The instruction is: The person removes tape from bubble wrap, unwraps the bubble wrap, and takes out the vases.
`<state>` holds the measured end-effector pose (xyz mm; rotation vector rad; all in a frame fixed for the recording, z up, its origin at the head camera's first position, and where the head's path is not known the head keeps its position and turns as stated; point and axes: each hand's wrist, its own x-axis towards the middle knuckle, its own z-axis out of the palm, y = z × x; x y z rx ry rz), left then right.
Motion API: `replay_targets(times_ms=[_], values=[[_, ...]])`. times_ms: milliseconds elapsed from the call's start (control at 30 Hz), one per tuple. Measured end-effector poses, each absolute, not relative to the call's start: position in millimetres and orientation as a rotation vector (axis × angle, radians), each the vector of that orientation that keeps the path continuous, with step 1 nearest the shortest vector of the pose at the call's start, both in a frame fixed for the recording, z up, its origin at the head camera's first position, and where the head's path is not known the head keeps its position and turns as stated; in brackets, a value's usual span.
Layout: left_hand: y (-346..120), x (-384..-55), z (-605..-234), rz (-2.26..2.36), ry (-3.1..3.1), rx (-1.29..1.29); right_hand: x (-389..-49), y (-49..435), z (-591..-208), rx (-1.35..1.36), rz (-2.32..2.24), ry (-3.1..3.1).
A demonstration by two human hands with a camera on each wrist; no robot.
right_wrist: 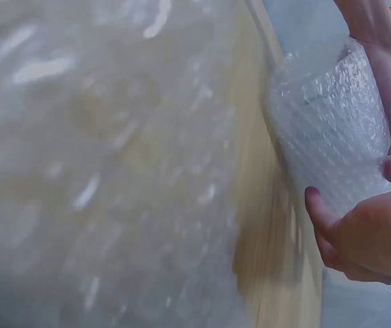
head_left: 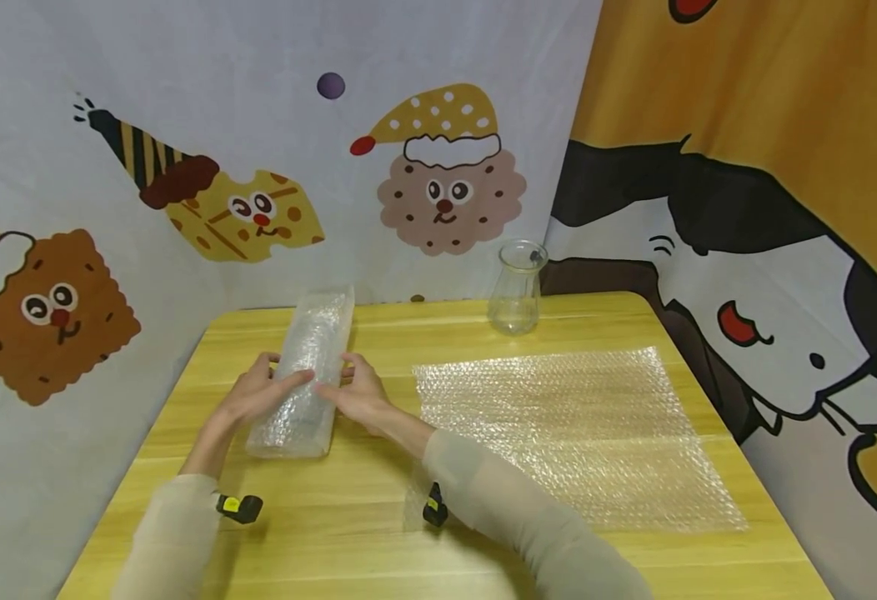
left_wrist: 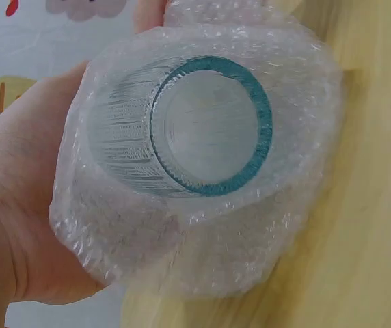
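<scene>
A ribbed clear glass vessel (left_wrist: 212, 130) with a thick bluish base lies inside a long roll of bubble wrap (head_left: 299, 427), on the left part of the table. The wrap's end is open toward the left wrist camera. My left hand (head_left: 258, 395) grips the roll from its left side, thumb on top. From the right side my right hand (head_left: 363, 395) holds it, thumb on top and fingers along the edge. In the right wrist view, the right hand (right_wrist: 373, 236) is at the near part of the wrap. Fingers under the roll are hidden.
A flat sheet of bubble wrap (head_left: 558, 433) lies on the right of the wooden table (head_left: 363, 542), partly under the right forearm. A clear glass vase (head_left: 515, 292) stands at the back. Printed cloth (head_left: 258, 50) hangs behind the table.
</scene>
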<state>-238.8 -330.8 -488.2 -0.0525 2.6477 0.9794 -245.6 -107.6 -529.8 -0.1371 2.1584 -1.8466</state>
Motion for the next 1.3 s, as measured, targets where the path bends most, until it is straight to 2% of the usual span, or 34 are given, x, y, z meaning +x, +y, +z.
replay_targets(times_ms=[367, 767, 1300], values=[[-290, -223, -478, 1.13, 2.656, -0.046, -231, -58, -505, -0.237, -1.757, 2.29], [-226, -197, -466, 1.248, 2.633, -0.036, -196, 9, -478, -0.289, -1.675, 2.451], [-120, -170, -493, 1.405, 2.499, 0.087, -149, 116, -482, -0.202, -1.555, 2.593]])
